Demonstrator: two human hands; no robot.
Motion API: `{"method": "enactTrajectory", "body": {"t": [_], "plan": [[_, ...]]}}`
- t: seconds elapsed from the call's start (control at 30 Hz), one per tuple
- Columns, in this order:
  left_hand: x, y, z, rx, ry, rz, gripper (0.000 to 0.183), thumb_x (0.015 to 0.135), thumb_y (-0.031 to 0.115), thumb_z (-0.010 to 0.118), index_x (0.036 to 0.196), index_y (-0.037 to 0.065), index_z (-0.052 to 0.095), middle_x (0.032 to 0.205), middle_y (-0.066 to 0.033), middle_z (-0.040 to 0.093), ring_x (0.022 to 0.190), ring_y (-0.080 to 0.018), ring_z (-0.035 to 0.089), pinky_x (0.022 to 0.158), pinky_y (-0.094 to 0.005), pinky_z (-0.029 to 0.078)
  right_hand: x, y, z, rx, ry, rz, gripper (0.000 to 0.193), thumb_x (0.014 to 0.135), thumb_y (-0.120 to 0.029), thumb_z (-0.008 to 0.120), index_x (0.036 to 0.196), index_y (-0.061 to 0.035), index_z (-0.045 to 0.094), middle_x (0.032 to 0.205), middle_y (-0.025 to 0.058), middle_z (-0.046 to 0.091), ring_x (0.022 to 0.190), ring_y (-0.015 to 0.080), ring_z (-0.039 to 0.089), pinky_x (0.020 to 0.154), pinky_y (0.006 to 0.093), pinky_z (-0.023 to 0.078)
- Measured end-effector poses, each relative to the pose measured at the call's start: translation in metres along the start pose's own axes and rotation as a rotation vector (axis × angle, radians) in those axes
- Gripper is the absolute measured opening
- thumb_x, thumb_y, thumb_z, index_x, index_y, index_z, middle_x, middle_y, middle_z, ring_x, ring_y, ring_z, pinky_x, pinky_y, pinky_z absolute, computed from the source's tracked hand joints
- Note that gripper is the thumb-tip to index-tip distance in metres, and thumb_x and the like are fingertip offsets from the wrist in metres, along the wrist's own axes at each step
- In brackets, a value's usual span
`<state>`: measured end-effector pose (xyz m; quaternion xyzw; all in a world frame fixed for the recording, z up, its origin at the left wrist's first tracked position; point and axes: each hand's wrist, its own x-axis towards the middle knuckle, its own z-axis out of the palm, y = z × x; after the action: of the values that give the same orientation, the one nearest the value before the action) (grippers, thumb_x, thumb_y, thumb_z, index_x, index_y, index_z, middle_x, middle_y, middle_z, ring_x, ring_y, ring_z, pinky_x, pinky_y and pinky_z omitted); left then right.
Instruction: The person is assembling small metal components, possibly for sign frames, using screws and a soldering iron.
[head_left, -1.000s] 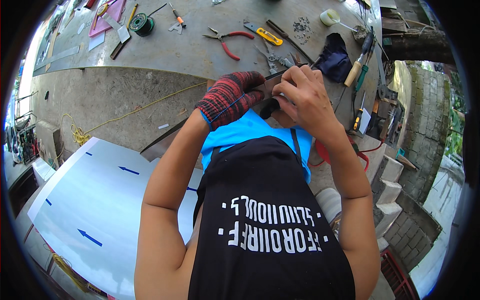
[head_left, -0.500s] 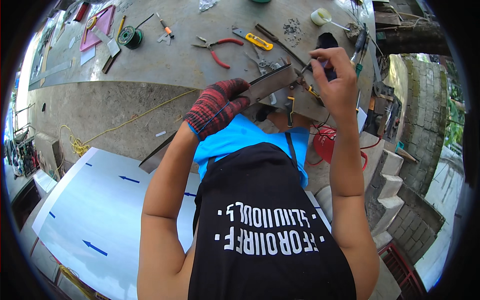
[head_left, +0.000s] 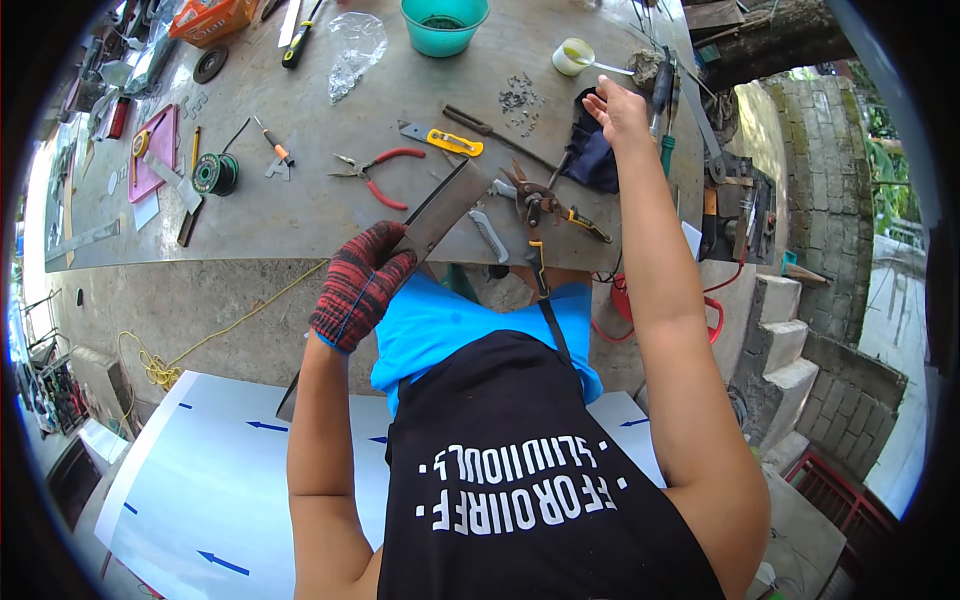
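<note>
My left hand [head_left: 362,285], in a red and black knitted glove, is closed round a bent strip of sheet metal [head_left: 447,208] that angles up over the table's near edge. My bare right hand [head_left: 621,112] is raised over the dark blue cloth pouch [head_left: 592,155], its fingers loosely curled and apart, with nothing visible in them. Just beyond those fingers, a white stick [head_left: 613,69] leans out of a small white cup [head_left: 573,57]. Tin snips [head_left: 538,198] with yellow and black handles lie with jaws apart, right of the strip.
Around the strip lie red-handled pliers [head_left: 380,175], a yellow utility knife [head_left: 455,141], a dark metal rod [head_left: 500,137] and small metal bits [head_left: 520,105]. Farther off are a teal bowl [head_left: 445,28] and a solder wire spool [head_left: 214,174]. A large pale sheet [head_left: 240,470] sits behind my left arm.
My right hand has moved up and away from the strip's end toward the cup, its fingers loosening from a pinch. My left hand has shifted left and down, tilting the strip more steeply.
</note>
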<state>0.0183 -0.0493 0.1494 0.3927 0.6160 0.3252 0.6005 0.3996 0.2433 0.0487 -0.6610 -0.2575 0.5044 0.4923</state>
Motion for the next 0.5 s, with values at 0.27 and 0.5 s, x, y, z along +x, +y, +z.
{"method": "enactTrajectory", "body": {"t": [0.27,0.5], "plan": [[0.008,0.006,-0.005,-0.02,0.053,-0.002,0.042,0.096,0.01,0.076,0.135,-0.003,0.065,0.126,-0.0165,0.074,0.12,-0.0239,0.07,0.107,-0.0365,0.053,0.055,-0.001,0.027,0.019,0.121,-0.037,0.02,0.098,-0.01,0.076,0.109,0.0032,0.066,0.099,0.013,0.066,0.078,0.027,0.068,0.068,0.0418,0.066],[0.016,0.01,-0.007,0.017,0.032,-0.004,0.042,0.097,0.011,0.075,0.135,-0.004,0.065,0.126,-0.0187,0.074,0.12,-0.0257,0.07,0.107,-0.0378,0.053,0.057,-0.012,0.021,-0.188,0.252,-0.234,0.014,0.1,-0.005,0.07,0.107,0.0064,0.071,0.094,0.0155,0.074,0.067,0.0208,0.072,0.056,0.0334,0.064]]}}
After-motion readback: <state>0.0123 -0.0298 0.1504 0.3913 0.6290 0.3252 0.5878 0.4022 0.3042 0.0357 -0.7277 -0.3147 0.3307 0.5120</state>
